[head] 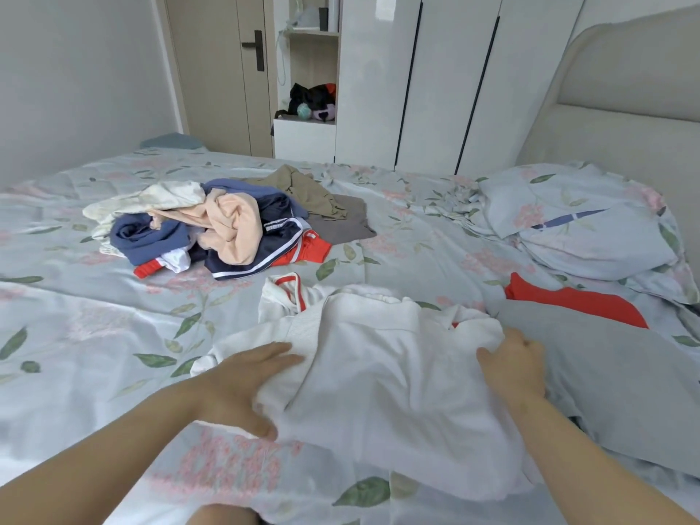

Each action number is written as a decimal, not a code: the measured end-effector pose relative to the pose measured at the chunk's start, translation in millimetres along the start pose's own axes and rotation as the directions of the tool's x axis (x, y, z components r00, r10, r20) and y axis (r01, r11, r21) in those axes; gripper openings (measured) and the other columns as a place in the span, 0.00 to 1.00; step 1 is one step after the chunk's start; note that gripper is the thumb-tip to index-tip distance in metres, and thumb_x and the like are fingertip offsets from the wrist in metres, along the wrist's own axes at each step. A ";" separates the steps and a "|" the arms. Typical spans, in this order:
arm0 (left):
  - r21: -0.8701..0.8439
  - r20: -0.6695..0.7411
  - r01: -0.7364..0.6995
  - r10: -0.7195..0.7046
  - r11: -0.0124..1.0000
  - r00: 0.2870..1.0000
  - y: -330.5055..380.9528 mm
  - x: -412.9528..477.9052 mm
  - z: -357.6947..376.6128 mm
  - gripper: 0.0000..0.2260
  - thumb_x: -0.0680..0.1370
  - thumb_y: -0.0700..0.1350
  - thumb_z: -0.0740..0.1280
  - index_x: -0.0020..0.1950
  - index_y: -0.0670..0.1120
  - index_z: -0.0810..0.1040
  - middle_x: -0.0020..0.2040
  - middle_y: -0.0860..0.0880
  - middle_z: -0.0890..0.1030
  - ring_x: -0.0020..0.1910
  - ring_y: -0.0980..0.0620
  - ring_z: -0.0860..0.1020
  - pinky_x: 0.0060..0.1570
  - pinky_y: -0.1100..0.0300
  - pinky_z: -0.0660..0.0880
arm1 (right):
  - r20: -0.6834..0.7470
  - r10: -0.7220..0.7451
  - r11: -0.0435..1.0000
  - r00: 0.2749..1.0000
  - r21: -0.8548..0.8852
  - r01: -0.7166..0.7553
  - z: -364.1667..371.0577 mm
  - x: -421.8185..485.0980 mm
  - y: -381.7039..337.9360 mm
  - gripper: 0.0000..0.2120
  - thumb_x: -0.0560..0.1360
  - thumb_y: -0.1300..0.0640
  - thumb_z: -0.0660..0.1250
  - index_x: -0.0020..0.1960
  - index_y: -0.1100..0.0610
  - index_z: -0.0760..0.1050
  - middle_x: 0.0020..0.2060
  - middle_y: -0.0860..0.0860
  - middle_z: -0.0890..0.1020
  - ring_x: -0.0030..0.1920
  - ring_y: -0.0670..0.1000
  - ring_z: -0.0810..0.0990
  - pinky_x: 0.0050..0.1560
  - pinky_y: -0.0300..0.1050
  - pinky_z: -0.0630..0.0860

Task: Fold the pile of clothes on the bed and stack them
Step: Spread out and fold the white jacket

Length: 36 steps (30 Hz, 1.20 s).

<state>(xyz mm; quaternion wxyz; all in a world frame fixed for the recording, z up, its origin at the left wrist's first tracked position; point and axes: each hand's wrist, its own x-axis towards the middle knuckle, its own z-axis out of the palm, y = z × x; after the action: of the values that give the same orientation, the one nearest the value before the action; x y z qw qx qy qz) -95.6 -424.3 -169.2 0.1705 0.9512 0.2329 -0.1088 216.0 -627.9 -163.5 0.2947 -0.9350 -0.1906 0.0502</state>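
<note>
We are working on a white garment (382,377) that is lying crumpled on the bed (75,335), just in front of us and nearer to us than the pile of clothes (212,225). Our left hand (242,388) is lying on the garment's left edge with its grip spread apart, fingers flat on the ribbed white cloth and the thumb pressing beside a fold. Our right hand (511,367) is resting on the garment's right side, its grip curling together around a bunched ridge of the white cloth. Just to the right of the white garment a grey garment (606,373) is lying flat, touching it, and a red piece (575,299) is showing beyond the grey one. The pile is sitting well beyond the white garment, a heap of navy, peach, cream, khaki, grey and red items. Far to the right of the pile a floral pillow (591,225) is leaning near the headboard (625,108).
</note>
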 end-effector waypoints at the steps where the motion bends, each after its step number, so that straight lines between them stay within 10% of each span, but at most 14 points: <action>1: 0.017 -0.009 0.000 0.000 1.000 1.000 -6.0 0.5 -1.5 0.46 0.65 0.62 0.71 0.76 0.62 0.48 0.72 0.65 0.46 0.72 0.65 0.46 0.69 0.66 0.46 | 0.011 0.041 0.999 0.999 0.010 -0.041 1.6 3.6 0.0 0.22 0.75 0.60 0.65 0.65 0.68 0.63 0.62 0.66 0.66 0.53 0.63 0.71 0.47 0.50 0.67; 8: -0.123 -0.218 0.122 -0.147 0.985 0.965 -21.4 18.8 -44.2 0.03 0.78 0.48 0.66 0.50 0.55 0.78 0.45 0.60 0.78 0.50 0.55 0.76 0.44 0.75 0.66 | -0.032 0.058 0.998 0.998 -0.027 -0.059 14.1 20.4 9.1 0.13 0.77 0.59 0.62 0.57 0.68 0.71 0.56 0.66 0.77 0.55 0.64 0.76 0.47 0.51 0.70; 13: -0.042 -0.701 0.440 -0.340 0.897 0.627 -32.1 43.5 -89.7 0.09 0.79 0.44 0.60 0.56 0.45 0.77 0.52 0.40 0.76 0.54 0.39 0.75 0.46 0.51 0.70 | -0.225 -0.052 0.993 0.973 0.093 0.074 -8.5 36.9 -9.1 0.07 0.79 0.58 0.59 0.49 0.62 0.71 0.51 0.65 0.78 0.52 0.65 0.76 0.45 0.51 0.67; 19: -0.614 -0.580 0.357 -0.709 0.704 0.401 -51.7 90.4 -120.1 0.13 0.81 0.40 0.56 0.62 0.36 0.72 0.59 0.33 0.76 0.58 0.34 0.73 0.56 0.47 0.69 | -0.387 0.073 0.961 0.919 0.272 0.038 -37.6 79.0 -47.1 0.13 0.80 0.59 0.58 0.61 0.65 0.70 0.57 0.68 0.76 0.58 0.67 0.74 0.53 0.56 0.70; 23: -0.821 -0.330 0.268 -0.803 0.504 0.497 -44.9 108.6 -83.9 0.31 0.77 0.46 0.67 0.75 0.44 0.55 0.70 0.37 0.64 0.66 0.36 0.68 0.61 0.45 0.68 | -0.200 0.198 0.955 0.960 0.260 -0.143 -18.9 94.4 -30.6 0.17 0.77 0.65 0.59 0.65 0.67 0.64 0.60 0.66 0.74 0.62 0.66 0.73 0.56 0.55 0.69; 27: -0.734 -0.180 0.399 -0.724 0.550 0.666 -29.7 111.5 -38.0 0.38 0.75 0.53 0.68 0.78 0.48 0.49 0.74 0.42 0.55 0.71 0.39 0.62 0.65 0.47 0.64 | -0.066 0.137 0.990 0.988 0.032 -0.135 14.0 73.1 -13.1 0.24 0.76 0.56 0.63 0.68 0.62 0.62 0.62 0.65 0.73 0.64 0.65 0.70 0.61 0.55 0.67; 36: -0.770 -0.130 0.449 -0.800 0.453 0.586 -27.2 68.2 -7.1 0.29 0.78 0.55 0.62 0.74 0.45 0.59 0.70 0.39 0.65 0.63 0.37 0.69 0.59 0.48 0.68 | -0.071 -0.119 0.922 0.990 -0.379 0.084 29.0 5.3 -13.6 0.17 0.77 0.50 0.60 0.64 0.52 0.71 0.66 0.54 0.69 0.65 0.58 0.65 0.64 0.50 0.59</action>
<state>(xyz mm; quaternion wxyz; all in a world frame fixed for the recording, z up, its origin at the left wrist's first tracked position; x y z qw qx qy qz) -48.6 -371.3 -189.6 0.3792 0.6531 0.6347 0.1636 210.5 -600.2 -179.5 0.1212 -0.9643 -0.2309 -0.0459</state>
